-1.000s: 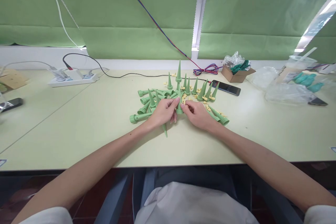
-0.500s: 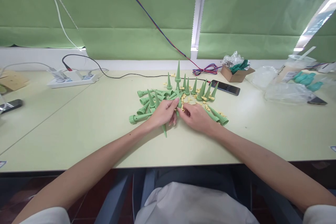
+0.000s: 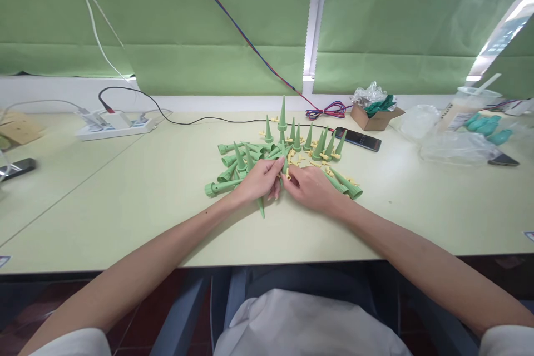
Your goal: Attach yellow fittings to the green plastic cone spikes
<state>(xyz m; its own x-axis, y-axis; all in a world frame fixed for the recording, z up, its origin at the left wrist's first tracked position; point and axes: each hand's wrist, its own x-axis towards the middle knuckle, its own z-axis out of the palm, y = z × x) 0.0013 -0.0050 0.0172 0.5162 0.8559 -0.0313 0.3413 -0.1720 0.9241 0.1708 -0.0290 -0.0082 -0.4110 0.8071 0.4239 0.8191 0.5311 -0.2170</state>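
My left hand (image 3: 262, 178) is closed around a green plastic plant watering spike (image 3: 284, 166), its thumb on the upper side. Close beside it, my right hand (image 3: 306, 184) pinches a small yellow valve piece (image 3: 288, 176) against that spike. The fingertips partly hide where the two parts meet. Around the hands lie several more green spikes (image 3: 225, 187), some flat and some standing on their wide ends, like the tall one (image 3: 282, 114) behind. Small yellow valves (image 3: 325, 157) are scattered among the standing spikes on the right.
Behind the pile are a phone (image 3: 357, 139) on a black cable and a small cardboard box (image 3: 373, 117) with green material. A drink cup (image 3: 456, 108) and plastic bags (image 3: 454, 147) stand right. A power strip (image 3: 117, 128) lies left. The table's front edge (image 3: 267, 263) is near me.
Both hands stay almost in place on the spike. The yellow valve at my right fingertips has shifted very slightly left and down.
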